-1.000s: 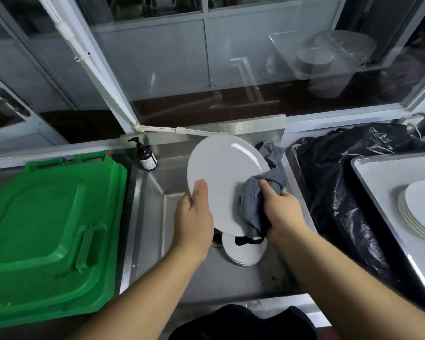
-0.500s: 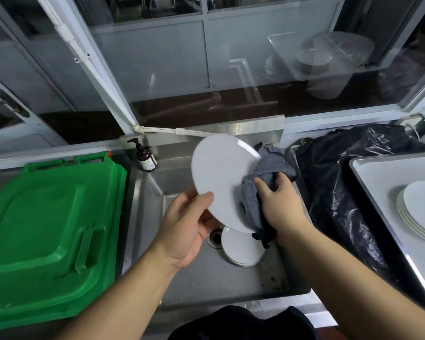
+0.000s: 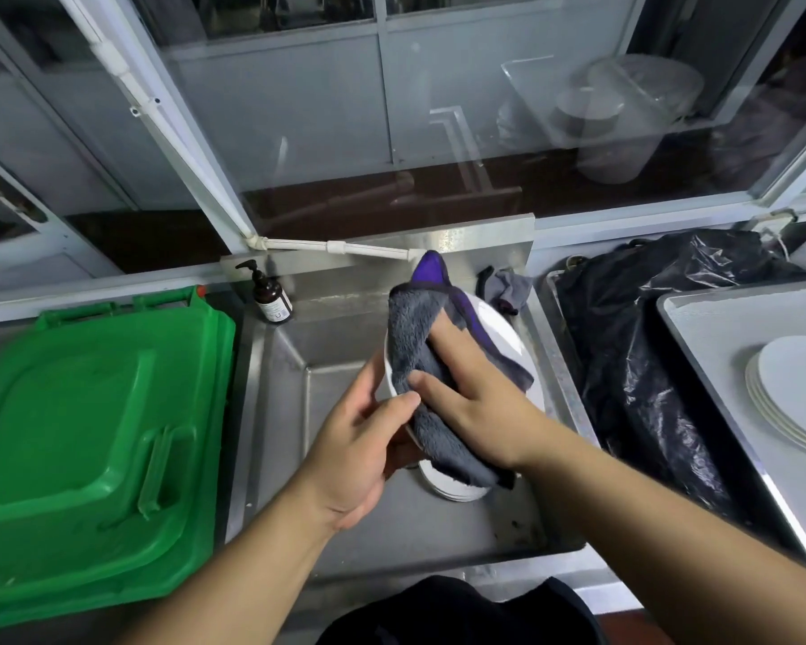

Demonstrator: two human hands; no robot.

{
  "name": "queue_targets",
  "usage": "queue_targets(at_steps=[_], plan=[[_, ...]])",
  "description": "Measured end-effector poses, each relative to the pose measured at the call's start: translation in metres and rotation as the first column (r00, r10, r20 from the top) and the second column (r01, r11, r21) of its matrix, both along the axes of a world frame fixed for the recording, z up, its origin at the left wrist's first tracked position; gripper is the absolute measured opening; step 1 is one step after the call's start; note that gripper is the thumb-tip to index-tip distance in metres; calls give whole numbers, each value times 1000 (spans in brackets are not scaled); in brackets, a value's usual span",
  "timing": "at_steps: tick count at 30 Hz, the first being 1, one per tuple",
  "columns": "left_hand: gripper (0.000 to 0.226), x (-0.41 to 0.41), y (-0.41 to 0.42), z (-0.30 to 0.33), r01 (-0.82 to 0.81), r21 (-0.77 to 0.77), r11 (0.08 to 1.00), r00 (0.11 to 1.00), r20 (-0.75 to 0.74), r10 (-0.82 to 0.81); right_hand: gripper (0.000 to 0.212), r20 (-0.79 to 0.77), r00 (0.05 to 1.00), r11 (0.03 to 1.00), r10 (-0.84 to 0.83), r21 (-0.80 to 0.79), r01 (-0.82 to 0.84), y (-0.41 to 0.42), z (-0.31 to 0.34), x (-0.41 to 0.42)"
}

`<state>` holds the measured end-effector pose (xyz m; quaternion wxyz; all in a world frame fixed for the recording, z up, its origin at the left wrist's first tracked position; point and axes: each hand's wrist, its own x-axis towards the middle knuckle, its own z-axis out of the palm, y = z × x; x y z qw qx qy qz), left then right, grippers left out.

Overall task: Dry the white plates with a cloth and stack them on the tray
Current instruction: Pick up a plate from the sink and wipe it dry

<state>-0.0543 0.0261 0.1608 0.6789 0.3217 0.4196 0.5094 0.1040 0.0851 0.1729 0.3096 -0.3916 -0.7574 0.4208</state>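
Over the sink I hold a white plate (image 3: pixel 503 335), tilted. My left hand (image 3: pixel 359 449) grips its lower left edge, thumb on the face and fingers behind. A grey cloth (image 3: pixel 413 332) with a purple edge is draped over most of the plate. My right hand (image 3: pixel 475 388) presses the cloth flat on the plate with straight, spread fingers. Below them a small stack of white plates (image 3: pixel 457 490) lies in the sink, partly hidden by the cloth. At the right, a metal tray (image 3: pixel 699 328) carries a stack of white plates (image 3: pixel 796 388).
The steel sink (image 3: pixel 345 528) is in front of me. A green bin lid (image 3: pixel 89 435) lies to its left, and a pump bottle (image 3: pixel 271 297) stands at the back corner. A second grey cloth (image 3: pixel 508 290) lies at the sink's back right. A black plastic bag (image 3: pixel 647 365) fills the gap before the tray.
The plate tipped from nearly upright to a flatter tilt. The cloth moved from the plate's right edge onto its face, and my right hand spread flat over it. My left hand shifted its grip lower.
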Motion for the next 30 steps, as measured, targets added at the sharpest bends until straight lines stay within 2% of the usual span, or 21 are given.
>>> queue_targets(at_steps=[2,5,9,11,13,15,17,19,23,27,30], plan=[[55,-2,0,0,-10,18,1000,1000,-2,10,37,19,999,996,-28,83,26,11,2,-3],[63,-4,1,1,-36,57,998,999,-15,37,22,9,993,989,-115,93,114,30,0,-7],[67,-2,3,3,-122,108,987,992,-18,125,5,13,963,961,-270,-59,270,43,-10,-8],[69,-3,6,3,-161,121,980,985,-38,166,6,60,939,928,-339,-144,345,38,-16,-8],[69,-5,9,3,-173,110,979,982,-57,180,6,105,941,909,-321,-244,337,24,-22,-8],[70,-8,11,1,-169,89,982,982,-74,176,5,65,968,912,-244,-323,251,6,-27,-7],[67,-10,11,-1,-163,59,985,983,-75,167,21,-15,992,960,-126,-253,118,-9,-25,-3],[62,-10,11,-2,-144,35,989,986,-79,146,31,-25,1000,996,1,-88,-3,-11,-19,0],[58,-5,6,-4,-69,5,998,994,-80,69,47,117,988,978,104,169,-123,12,-8,4],[64,-1,2,-2,-20,19,1000,997,-68,21,52,173,985,975,6,220,-45,37,-9,12],[66,-1,-1,2,-2,44,999,997,-72,6,38,178,970,961,-163,253,115,52,-12,15]])
